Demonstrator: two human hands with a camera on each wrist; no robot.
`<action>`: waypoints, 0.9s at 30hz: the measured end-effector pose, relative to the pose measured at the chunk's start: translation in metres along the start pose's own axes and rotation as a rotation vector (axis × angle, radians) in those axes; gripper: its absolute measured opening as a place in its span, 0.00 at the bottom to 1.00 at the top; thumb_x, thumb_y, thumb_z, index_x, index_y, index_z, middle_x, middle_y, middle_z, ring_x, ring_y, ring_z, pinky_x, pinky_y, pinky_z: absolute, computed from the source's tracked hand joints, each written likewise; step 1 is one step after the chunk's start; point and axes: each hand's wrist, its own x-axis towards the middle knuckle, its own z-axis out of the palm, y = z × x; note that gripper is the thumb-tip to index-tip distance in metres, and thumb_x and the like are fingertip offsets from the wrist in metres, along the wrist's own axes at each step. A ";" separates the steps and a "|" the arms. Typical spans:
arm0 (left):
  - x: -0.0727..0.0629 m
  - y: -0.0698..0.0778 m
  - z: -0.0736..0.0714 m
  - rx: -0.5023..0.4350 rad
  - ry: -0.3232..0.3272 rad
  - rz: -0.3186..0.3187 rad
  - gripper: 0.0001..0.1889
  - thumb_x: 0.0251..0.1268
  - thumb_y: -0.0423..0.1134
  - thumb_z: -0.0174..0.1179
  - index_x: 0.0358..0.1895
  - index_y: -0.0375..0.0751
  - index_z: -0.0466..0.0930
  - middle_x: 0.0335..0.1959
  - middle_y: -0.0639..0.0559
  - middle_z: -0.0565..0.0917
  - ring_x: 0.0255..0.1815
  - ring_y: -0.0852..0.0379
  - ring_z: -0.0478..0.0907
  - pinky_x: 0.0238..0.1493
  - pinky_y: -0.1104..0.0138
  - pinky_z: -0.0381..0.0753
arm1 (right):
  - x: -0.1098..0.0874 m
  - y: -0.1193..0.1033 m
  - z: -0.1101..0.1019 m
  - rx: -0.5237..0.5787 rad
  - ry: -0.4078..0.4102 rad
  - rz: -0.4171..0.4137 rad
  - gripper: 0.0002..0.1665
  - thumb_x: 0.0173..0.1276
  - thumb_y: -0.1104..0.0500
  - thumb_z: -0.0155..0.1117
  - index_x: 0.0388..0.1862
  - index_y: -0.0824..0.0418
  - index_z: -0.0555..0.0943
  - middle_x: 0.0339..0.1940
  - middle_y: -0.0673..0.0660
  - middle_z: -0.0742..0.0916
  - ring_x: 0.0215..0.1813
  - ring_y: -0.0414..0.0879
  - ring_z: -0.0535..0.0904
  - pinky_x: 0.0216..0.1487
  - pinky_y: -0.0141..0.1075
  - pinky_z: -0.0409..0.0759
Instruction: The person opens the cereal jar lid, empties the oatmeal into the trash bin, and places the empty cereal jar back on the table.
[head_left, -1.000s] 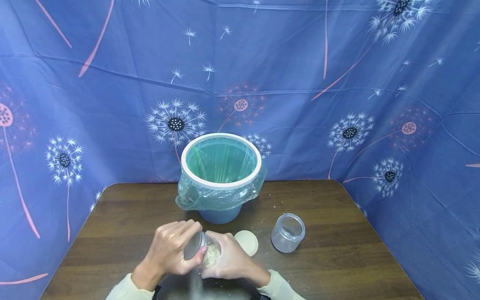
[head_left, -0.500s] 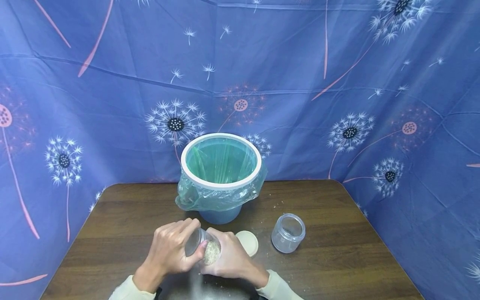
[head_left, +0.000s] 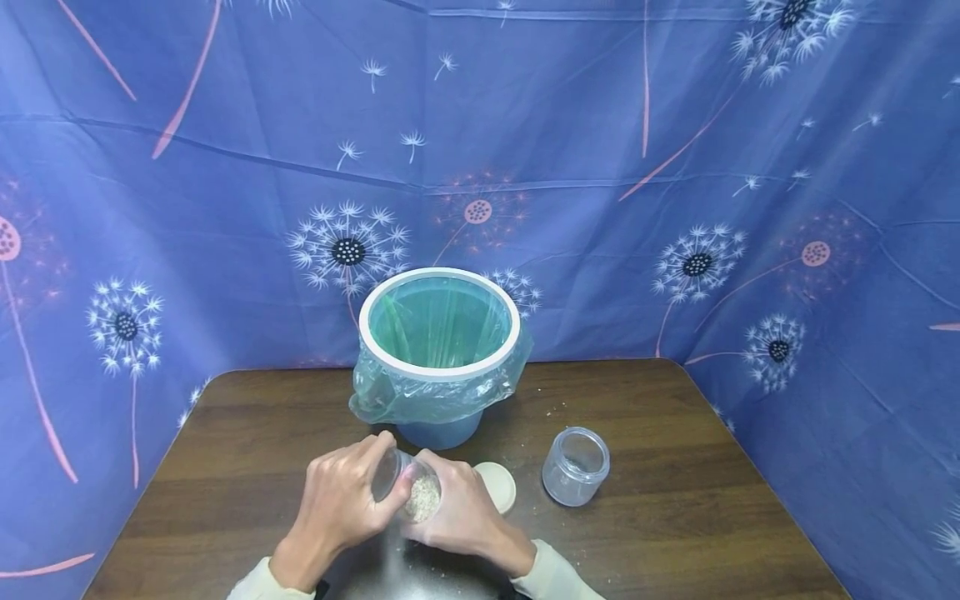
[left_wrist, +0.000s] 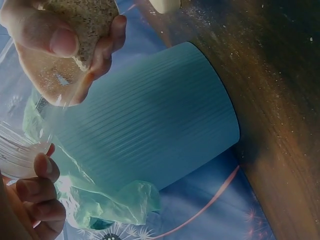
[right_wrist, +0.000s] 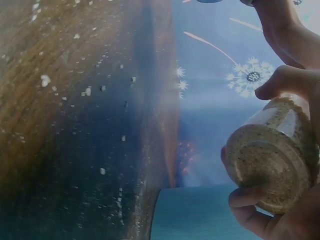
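In the head view my left hand [head_left: 337, 500] grips a clear jar [head_left: 385, 477] tilted on its side. My right hand [head_left: 465, 508] holds a second clear jar [head_left: 423, 497], partly filled with pale, coarse flakes or grains. The two jars lie mouth toward mouth near the table's front; fingers hide whether their rims touch. Seen from the right wrist, the filled jar [right_wrist: 272, 170] is tilted, its base toward the camera and the grains against it. The left wrist view has the left fingers [left_wrist: 45, 195] curled round the clear jar [left_wrist: 20, 155].
A blue bin [head_left: 442, 431] with a white rim and green liner bag [head_left: 431, 400] stands just beyond the hands. Right of them lie a cream lid [head_left: 497, 486] and an open clear jar [head_left: 575, 468]. White crumbs dot the wooden table [head_left: 675, 500]. Patterned blue cloth surrounds it.
Both hands have shifted slightly away from the table's front edge, with the jars still in them. The bin, lid and standing jar stay where they were.
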 end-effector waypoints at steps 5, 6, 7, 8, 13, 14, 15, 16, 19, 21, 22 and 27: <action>0.000 -0.001 0.000 -0.036 -0.013 0.007 0.24 0.76 0.65 0.47 0.34 0.48 0.74 0.20 0.62 0.67 0.16 0.65 0.57 0.15 0.70 0.57 | 0.001 0.001 -0.002 0.011 -0.031 0.018 0.30 0.42 0.49 0.86 0.41 0.44 0.77 0.30 0.38 0.82 0.31 0.29 0.77 0.32 0.21 0.73; -0.001 -0.001 0.001 -0.044 -0.017 0.008 0.24 0.76 0.65 0.47 0.34 0.48 0.75 0.20 0.62 0.68 0.16 0.66 0.56 0.15 0.70 0.57 | 0.001 0.001 -0.003 0.018 -0.040 0.023 0.30 0.42 0.49 0.86 0.41 0.44 0.77 0.30 0.38 0.82 0.31 0.29 0.77 0.32 0.21 0.73; -0.001 -0.001 0.001 -0.052 -0.020 0.010 0.24 0.76 0.65 0.48 0.35 0.48 0.75 0.21 0.62 0.69 0.16 0.66 0.57 0.15 0.70 0.57 | 0.001 0.002 -0.003 0.027 -0.050 0.030 0.29 0.42 0.50 0.86 0.41 0.44 0.77 0.30 0.37 0.82 0.30 0.29 0.77 0.32 0.21 0.73; -0.001 -0.001 0.001 -0.058 -0.024 0.012 0.24 0.76 0.65 0.49 0.35 0.48 0.76 0.21 0.62 0.69 0.16 0.66 0.57 0.15 0.70 0.57 | 0.001 0.002 -0.004 0.034 -0.059 0.033 0.29 0.42 0.50 0.86 0.40 0.43 0.77 0.30 0.37 0.81 0.30 0.29 0.77 0.31 0.21 0.73; -0.003 -0.003 0.000 -0.087 -0.034 0.027 0.24 0.74 0.67 0.53 0.40 0.49 0.79 0.23 0.62 0.73 0.17 0.66 0.63 0.16 0.70 0.61 | 0.001 0.003 -0.007 0.069 -0.099 0.036 0.28 0.43 0.51 0.85 0.40 0.44 0.77 0.29 0.36 0.81 0.29 0.28 0.76 0.30 0.22 0.72; -0.004 -0.003 0.000 -0.095 -0.033 0.035 0.24 0.73 0.67 0.53 0.41 0.48 0.80 0.23 0.62 0.75 0.18 0.65 0.66 0.16 0.69 0.63 | 0.001 0.003 -0.008 0.074 -0.106 0.032 0.28 0.43 0.52 0.85 0.40 0.44 0.77 0.29 0.36 0.81 0.29 0.28 0.76 0.30 0.22 0.72; -0.004 -0.003 -0.001 -0.105 -0.031 0.044 0.25 0.73 0.67 0.53 0.42 0.48 0.81 0.24 0.62 0.77 0.19 0.64 0.69 0.16 0.69 0.66 | 0.001 0.003 -0.009 0.084 -0.113 0.026 0.28 0.42 0.52 0.85 0.40 0.44 0.77 0.30 0.37 0.81 0.29 0.28 0.76 0.30 0.22 0.72; -0.004 -0.004 -0.001 -0.117 -0.026 0.056 0.25 0.73 0.67 0.54 0.43 0.48 0.82 0.26 0.61 0.79 0.20 0.63 0.73 0.17 0.68 0.69 | 0.000 0.003 -0.010 0.099 -0.121 0.020 0.28 0.42 0.53 0.85 0.41 0.44 0.77 0.30 0.37 0.81 0.29 0.28 0.76 0.30 0.21 0.73; -0.005 -0.005 -0.003 -0.146 0.005 0.119 0.27 0.73 0.68 0.53 0.46 0.47 0.85 0.32 0.59 0.85 0.25 0.61 0.80 0.20 0.66 0.75 | -0.001 0.003 -0.014 0.166 -0.162 -0.004 0.29 0.44 0.54 0.85 0.44 0.45 0.79 0.33 0.37 0.84 0.32 0.28 0.78 0.34 0.22 0.76; -0.003 -0.006 -0.004 -0.158 0.032 0.175 0.29 0.74 0.68 0.52 0.48 0.45 0.86 0.35 0.58 0.87 0.27 0.60 0.82 0.22 0.67 0.77 | 0.000 0.003 -0.017 0.223 -0.203 -0.020 0.30 0.45 0.55 0.84 0.48 0.45 0.81 0.36 0.38 0.86 0.36 0.28 0.80 0.38 0.23 0.78; -0.002 -0.007 -0.005 -0.159 0.049 0.206 0.30 0.74 0.68 0.52 0.48 0.44 0.86 0.35 0.57 0.87 0.27 0.60 0.82 0.22 0.67 0.77 | 0.000 0.003 -0.019 0.256 -0.228 -0.026 0.31 0.46 0.56 0.84 0.51 0.45 0.82 0.38 0.39 0.86 0.38 0.28 0.81 0.41 0.24 0.80; 0.009 -0.009 -0.009 -0.179 0.121 0.371 0.32 0.74 0.68 0.52 0.48 0.40 0.87 0.33 0.54 0.85 0.24 0.58 0.78 0.23 0.66 0.77 | 0.004 0.006 -0.026 0.385 -0.371 -0.094 0.38 0.49 0.61 0.85 0.61 0.50 0.82 0.49 0.43 0.89 0.49 0.30 0.83 0.54 0.30 0.82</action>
